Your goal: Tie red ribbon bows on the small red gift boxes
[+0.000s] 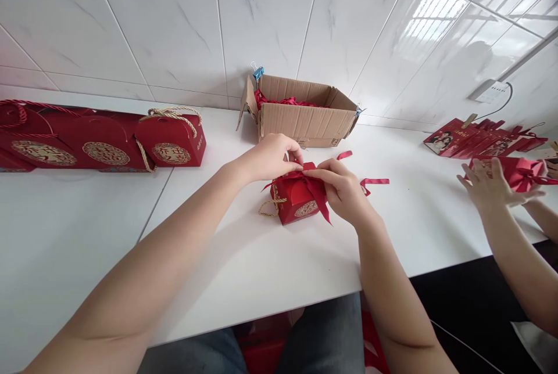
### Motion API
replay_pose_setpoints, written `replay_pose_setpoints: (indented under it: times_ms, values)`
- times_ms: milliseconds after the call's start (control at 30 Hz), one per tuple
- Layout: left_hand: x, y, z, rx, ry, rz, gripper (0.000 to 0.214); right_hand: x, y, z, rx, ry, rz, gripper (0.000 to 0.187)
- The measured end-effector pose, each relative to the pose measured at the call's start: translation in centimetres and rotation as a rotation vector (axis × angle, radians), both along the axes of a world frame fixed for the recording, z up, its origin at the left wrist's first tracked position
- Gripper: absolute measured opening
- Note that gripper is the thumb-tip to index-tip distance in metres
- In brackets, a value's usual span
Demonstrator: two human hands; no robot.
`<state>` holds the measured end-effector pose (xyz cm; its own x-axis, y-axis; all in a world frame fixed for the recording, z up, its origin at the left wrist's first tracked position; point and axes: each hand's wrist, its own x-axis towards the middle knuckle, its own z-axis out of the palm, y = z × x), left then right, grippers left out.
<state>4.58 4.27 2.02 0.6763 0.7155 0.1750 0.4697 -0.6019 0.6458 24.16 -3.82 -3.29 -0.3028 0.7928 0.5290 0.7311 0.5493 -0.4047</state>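
A small red gift box with a gold medallion stands on the white table before me. A red ribbon lies across its top, one tail hanging down the front and other ends sticking out to the right. My left hand pinches the ribbon at the top of the box from the left. From the right, my right hand has thumb and finger closed on the same ribbon. A gold twisted cord loops out at the box's left side. The exact hold of the fingertips is partly hidden.
Behind the gift box, an open cardboard box holds red ribbons. Several red boxes with cord handles line the left. At right, a co-worker's hands are at another red box, near red photo bags.
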Motion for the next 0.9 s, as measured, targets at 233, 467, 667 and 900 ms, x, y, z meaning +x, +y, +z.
replay_pose_setpoints:
  times_ms: [233, 467, 667, 900]
  values:
    - [0.05, -0.12, -0.03, -0.056, 0.002, 0.031, 0.01, -0.02, -0.02, -0.05, -0.017, -0.03, 0.006, 0.057]
    - [0.13, -0.25, 0.04, -0.072, 0.015, 0.041, 0.01, -0.19, -0.07, 0.12, -0.04, -0.05, 0.005, 0.05]
    - [0.3, -0.09, -0.16, -0.047, 0.005, 0.04, 0.009, -0.52, -0.11, 0.15, -0.045, -0.058, -0.006, 0.049]
    - [0.1, -0.15, -0.08, -0.093, -0.001, 0.04, 0.008, -0.02, -0.1, -0.01, -0.057, -0.076, 0.002, 0.057]
